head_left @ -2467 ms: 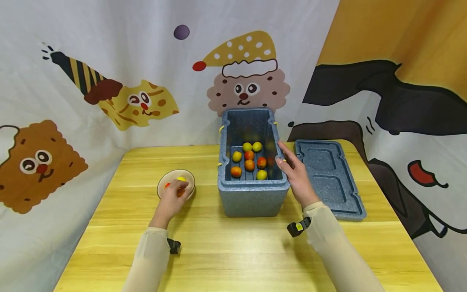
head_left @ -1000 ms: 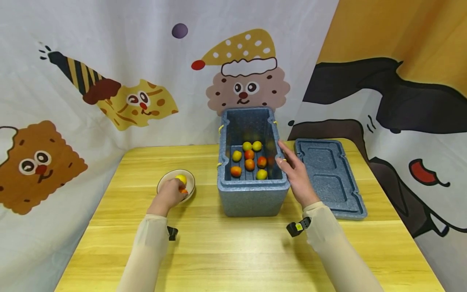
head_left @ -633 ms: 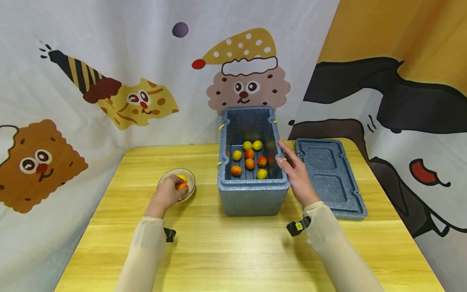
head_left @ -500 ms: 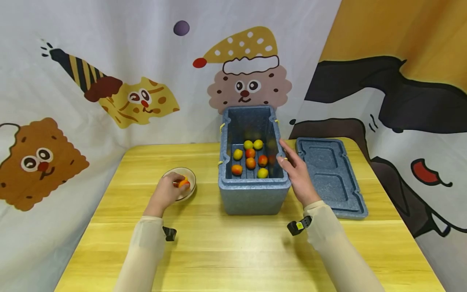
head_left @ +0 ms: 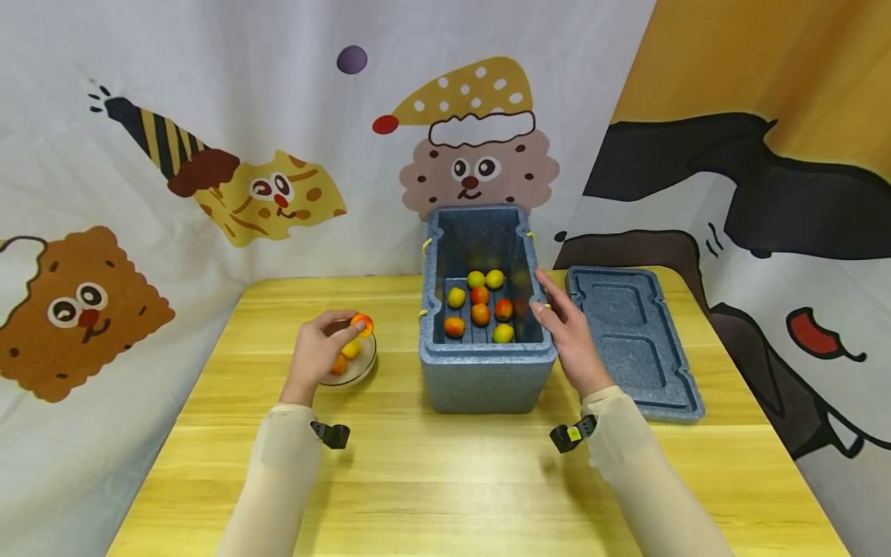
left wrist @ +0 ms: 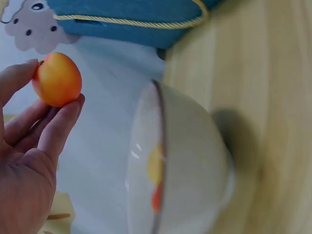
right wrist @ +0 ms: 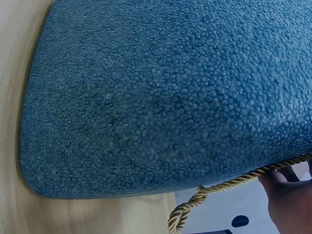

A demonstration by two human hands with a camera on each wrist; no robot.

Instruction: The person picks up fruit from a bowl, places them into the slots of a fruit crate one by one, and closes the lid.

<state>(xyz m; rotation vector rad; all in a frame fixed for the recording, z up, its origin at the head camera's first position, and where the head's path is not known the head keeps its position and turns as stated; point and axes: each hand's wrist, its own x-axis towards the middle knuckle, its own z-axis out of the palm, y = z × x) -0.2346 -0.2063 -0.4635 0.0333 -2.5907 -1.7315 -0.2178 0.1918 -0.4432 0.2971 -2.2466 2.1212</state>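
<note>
Above the bowl rim point(left wrist: 164, 126), orange fruit point(left wrist: 57, 80), pinched in left hand's grip point(head_left: 316, 354) (right at its tips)

Eleven fruits point(head_left: 481, 314) are visible, with one bowl point(head_left: 361, 367), one box point(head_left: 487, 387) and one lid point(head_left: 632, 356).

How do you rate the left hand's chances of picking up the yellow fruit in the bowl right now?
Probably no, not as things stand: the left hand pinches an orange-red fruit. Otherwise the way looks free, with the yellow fruit close by in the open bowl.
</note>
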